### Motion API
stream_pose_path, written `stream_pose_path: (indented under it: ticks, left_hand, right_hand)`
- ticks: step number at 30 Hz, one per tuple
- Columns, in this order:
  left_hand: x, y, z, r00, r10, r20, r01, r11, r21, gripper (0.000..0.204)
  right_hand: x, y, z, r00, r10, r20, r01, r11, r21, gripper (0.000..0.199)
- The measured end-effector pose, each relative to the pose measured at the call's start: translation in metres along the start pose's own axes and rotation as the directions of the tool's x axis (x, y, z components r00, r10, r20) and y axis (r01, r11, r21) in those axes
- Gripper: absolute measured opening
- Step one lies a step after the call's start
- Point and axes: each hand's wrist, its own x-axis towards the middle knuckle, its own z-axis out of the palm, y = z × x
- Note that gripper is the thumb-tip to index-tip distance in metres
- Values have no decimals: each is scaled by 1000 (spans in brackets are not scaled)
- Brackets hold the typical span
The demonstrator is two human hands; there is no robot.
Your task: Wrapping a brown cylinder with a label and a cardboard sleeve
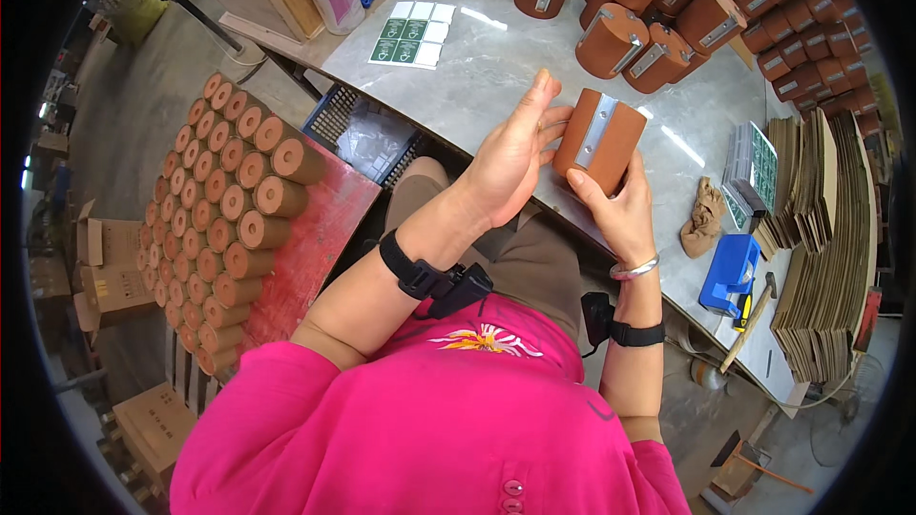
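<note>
Cylinder sits at two o'clock over the tabletop; my right hand grips its five-o'clock side, likely so the metal strip faces up. My left hand, fingers open, flanks nine o'clock, perhaps for steadying.

A grey marbled table is noted, its far side occupied by reddish-brown cylinders fitted with metal strips, some piled on others. A green-and-white label sheet is laid flat toward the left. On the right, a stack of labels, a crumpled brown cloth, a blue tape dispenser, a hammer and stacked cardboard sheets are recorded. A worn red bench surface is covered with closely set rows of brown-sided cylinders, pinkish ends up.
</note>
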Motion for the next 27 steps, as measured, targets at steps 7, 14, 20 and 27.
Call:
stream_pose_path:
  ticks: [7,14,20,27]
  left_hand:
    - [2,-9,-9,1000,-27,9,28,998,-58,80]
    - [46,55,-133,644,748,-161,199,39,979,66]
    - [53,107,-165,615,560,-556,685,-28,728,70]
    - [81,89,-171,637,468,-612,607,184,773,46]
  right_hand:
    - [10,14,-5,999,40,25,-42,995,93,68]
    - [7,25,-3,973,-169,-155,154,983,-102,67]
    - [3,46,-8,954,-264,-142,202,917,-344,73]
    - [-24,52,-27,934,-318,-166,252,910,-328,81]
